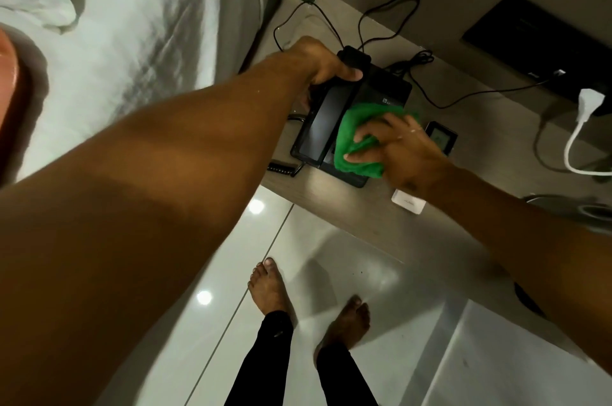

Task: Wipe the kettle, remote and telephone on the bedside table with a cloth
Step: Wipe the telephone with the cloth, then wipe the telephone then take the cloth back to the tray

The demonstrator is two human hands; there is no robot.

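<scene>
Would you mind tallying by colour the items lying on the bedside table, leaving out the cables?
Black: 2, the telephone and a small display
Green: 1, the cloth
White: 1, a small box
Total: 4

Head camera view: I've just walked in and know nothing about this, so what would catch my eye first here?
Probably the bright green cloth, pressed by the right hand onto the black telephone on the bedside table. The left hand reaches across from the bed side and grips the handset, which sits tilted at the telephone's left. Below, bare feet stand on a glossy pale floor.
</scene>
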